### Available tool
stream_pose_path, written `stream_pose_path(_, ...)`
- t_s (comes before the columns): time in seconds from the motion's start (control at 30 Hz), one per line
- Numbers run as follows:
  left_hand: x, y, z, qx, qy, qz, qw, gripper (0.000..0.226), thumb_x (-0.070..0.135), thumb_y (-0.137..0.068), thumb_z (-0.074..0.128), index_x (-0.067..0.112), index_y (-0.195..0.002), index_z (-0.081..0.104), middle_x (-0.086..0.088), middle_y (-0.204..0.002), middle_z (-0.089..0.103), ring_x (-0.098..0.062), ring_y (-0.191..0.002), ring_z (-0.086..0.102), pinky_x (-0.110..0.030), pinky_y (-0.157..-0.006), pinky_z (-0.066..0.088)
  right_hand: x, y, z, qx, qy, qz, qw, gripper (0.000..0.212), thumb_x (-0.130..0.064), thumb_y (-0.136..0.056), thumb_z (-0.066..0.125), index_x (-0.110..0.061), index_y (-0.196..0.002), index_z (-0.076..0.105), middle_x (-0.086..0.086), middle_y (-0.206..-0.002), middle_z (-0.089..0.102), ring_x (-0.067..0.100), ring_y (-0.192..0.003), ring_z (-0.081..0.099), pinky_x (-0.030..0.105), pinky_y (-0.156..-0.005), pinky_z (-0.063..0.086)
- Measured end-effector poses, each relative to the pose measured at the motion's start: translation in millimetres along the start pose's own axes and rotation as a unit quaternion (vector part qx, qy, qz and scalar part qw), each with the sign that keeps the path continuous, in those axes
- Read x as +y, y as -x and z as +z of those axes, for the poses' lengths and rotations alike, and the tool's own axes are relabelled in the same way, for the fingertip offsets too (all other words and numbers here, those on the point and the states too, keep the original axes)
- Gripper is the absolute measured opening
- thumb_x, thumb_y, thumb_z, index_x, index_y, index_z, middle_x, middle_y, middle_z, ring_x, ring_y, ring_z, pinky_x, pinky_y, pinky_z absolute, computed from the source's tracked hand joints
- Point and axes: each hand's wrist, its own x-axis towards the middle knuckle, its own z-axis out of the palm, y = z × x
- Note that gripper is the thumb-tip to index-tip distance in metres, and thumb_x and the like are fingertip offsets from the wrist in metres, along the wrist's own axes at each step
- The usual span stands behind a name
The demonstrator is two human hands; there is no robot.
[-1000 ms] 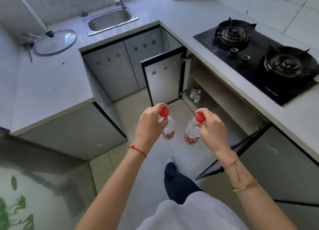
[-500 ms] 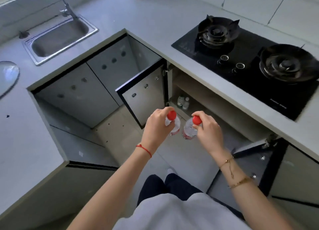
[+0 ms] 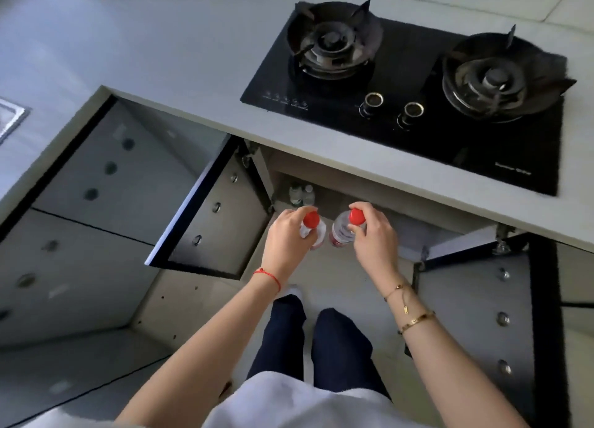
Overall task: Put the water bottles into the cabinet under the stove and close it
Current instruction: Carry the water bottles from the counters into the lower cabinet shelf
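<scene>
Two water bottles, the left bottle (image 3: 316, 234) and the right bottle (image 3: 341, 233), hang upright with red caps up, long axes near vertical, just in front of the open cabinet (image 3: 337, 189) under the stove (image 3: 418, 90). The left hand (image 3: 289, 238) curls its fingers round the neck of one; the right hand (image 3: 374, 234) pinches the other just below its cap. The bottles sit close together, nearly touching, above the floor (image 3: 321, 276) between the two swung-out doors, the left door (image 3: 218, 222) and the right door (image 3: 482, 315). Two small bottles (image 3: 302, 194) already stand at the cabinet's back left corner. The worktop (image 3: 193, 74) overhangs the opening. Risks, as judged from here: a neck-only hold may let a bottle swing and clip the cabinet's front edge or the worktop lip; setting down blind could knock over the small bottles; the doors flanking the person's legs could catch a knee when closing.
</scene>
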Motion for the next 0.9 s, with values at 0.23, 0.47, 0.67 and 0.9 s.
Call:
stream_pose_path(0.23, -77.6, -78.5, 90.7, -0.037, 0.007, 0.012, 0.999, 0.037, 0.016, -0.077, 0.069, 0.020, -0.114, 0.066, -0.005, -0.099, 0.069, -0.022, -0.091, 0.063, -0.023, -0.075, 0.045, 74.1, -53.2, 97.5, 0.027, 0.002, 0.070, 0.997, 0.038, -0.012, -0.087, 0.064, -0.021, -0.123, 0.054, 0.009, -0.112, 0.066, 0.030, -0.097, 0.062, 0.024, -0.070, 0.036)
stream_pose_path(0.47, -192.8, -141.8, 240.3, -0.016, 0.017, 0.024, 0.999, 0.041, 0.013, -0.075, 0.074, 0.015, -0.115, 0.067, -0.006, -0.103, 0.072, -0.022, -0.094, 0.067, -0.017, -0.077, 0.043, 204.2, -106.8, 235.6, 0.050, -0.007, 0.066, 0.997, 0.035, -0.013, -0.087, 0.064, -0.022, -0.119, 0.053, 0.010, -0.107, 0.067, 0.033, -0.093, 0.063, 0.032, -0.070, 0.048)
stream_pose_path(0.67, -283.4, -195.5, 357.7, 0.011, 0.019, 0.093, 0.995, 0.032, 0.013, -0.074, 0.072, 0.015, -0.106, 0.068, -0.006, -0.096, 0.072, -0.022, -0.084, 0.069, -0.035, -0.073, 0.058, 307.4, -151.6, 342.7, 0.055, 0.008, -0.002, 0.998, 0.040, -0.012, -0.085, 0.069, -0.021, -0.118, 0.048, 0.013, -0.097, 0.068, 0.035, -0.085, 0.067, 0.045, -0.072, 0.056)
stream_pose_path(0.9, -331.9, -243.4, 427.2, 0.024, 0.008, 0.147, 0.989, 0.037, 0.016, -0.072, 0.069, 0.018, -0.109, 0.068, -0.004, -0.092, 0.073, -0.021, -0.079, 0.068, -0.033, -0.072, 0.055, 371.7, -188.9, 405.5, 0.110, 0.039, -0.019, 0.993, 0.039, -0.009, -0.084, 0.066, -0.022, -0.116, 0.050, 0.013, -0.098, 0.064, 0.036, -0.085, 0.064, 0.043, -0.071, 0.053)
